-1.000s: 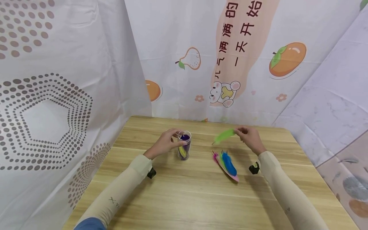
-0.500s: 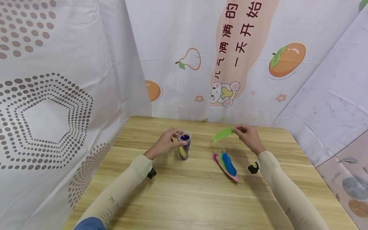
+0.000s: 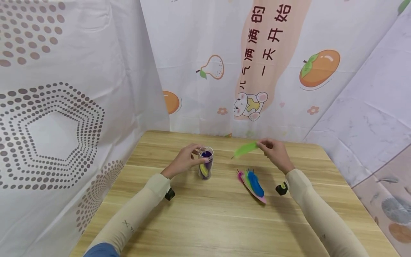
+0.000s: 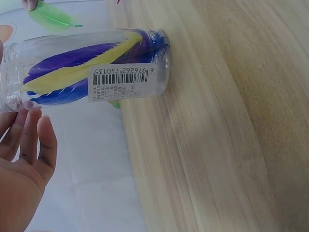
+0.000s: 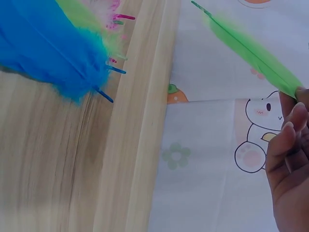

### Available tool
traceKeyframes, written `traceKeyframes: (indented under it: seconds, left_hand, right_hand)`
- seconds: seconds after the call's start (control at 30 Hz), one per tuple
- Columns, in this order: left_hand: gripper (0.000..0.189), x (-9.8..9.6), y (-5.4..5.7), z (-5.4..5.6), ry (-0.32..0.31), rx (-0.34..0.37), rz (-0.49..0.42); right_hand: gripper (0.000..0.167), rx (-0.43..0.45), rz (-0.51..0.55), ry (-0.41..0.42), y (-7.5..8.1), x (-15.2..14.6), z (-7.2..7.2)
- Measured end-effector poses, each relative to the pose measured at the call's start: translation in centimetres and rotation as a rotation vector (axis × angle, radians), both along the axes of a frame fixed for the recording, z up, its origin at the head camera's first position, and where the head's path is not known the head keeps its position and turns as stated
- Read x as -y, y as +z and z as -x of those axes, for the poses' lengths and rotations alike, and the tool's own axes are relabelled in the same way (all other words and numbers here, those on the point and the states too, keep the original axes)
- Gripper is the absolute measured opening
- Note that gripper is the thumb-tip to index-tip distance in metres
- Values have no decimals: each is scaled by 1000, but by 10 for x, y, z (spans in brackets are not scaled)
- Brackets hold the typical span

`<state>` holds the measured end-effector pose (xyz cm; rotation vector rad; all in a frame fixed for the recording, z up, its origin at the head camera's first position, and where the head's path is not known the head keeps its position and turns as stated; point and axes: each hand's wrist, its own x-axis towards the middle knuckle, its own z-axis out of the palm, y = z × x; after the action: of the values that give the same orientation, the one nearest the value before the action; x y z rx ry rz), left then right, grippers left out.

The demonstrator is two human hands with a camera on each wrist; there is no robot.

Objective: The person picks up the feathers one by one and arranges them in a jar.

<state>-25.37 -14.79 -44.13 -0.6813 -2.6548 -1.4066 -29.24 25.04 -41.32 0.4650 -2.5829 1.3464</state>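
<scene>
A clear plastic jar (image 3: 206, 171) stands upright on the table, with purple, yellow and blue feathers (image 4: 72, 72) inside and a barcode label (image 4: 120, 82) on its side. My left hand (image 3: 184, 160) holds it near the rim, thumb in front and fingers behind. Between thumb and fingertips, my right hand (image 3: 275, 152) pinches a bright green feather (image 3: 245, 149) by its tip. The feather's bare quill points left and down towards the jar, apart from it. Below that hand, a small pile of blue, green and pink feathers (image 3: 256, 185) lies on the table.
The wooden table (image 3: 205, 221) reaches back to a printed curtain (image 3: 189, 71) with fruit drawings and writing. Another patterned curtain (image 3: 128, 89) hangs along the left side. A dark wrist camera (image 3: 281, 189) sits beside the right cuff, near the feather pile.
My right hand has shifted slightly left, carrying the green feather closer to the jar. The left hand and the jar stay in place.
</scene>
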Motion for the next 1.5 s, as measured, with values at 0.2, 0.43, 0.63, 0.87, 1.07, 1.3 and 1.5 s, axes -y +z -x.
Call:
traceKeyframes:
  seconds: [0.2, 0.43, 0.63, 0.87, 1.07, 1.3, 1.5]
  left_hand:
    - [56, 0, -1, 1, -2, 16, 9]
    - [55, 0, 0, 1, -4, 33, 3]
    - [57, 0, -1, 3, -11, 27, -2]
    - [60, 0, -2, 3, -23, 19, -16]
    - [63, 0, -1, 4, -22, 13, -10]
    - [64, 1, -2, 5, -42, 5, -5]
    - [64, 1, -3, 6, -42, 2, -10]
  right_hand:
    - [36, -21, -21, -6, 1, 3, -2]
    - [37, -34, -21, 9, 4, 6, -4]
    - [35, -63, -24, 5, 8, 8, -3]
    - [35, -76, -15, 12, 14, 13, -5]
    - [33, -82, 6, 39, 21, 20, -7]
    - [30, -97, 46, 53, 26, 25, -6]
    - [29, -95, 62, 62, 30, 29, -7]
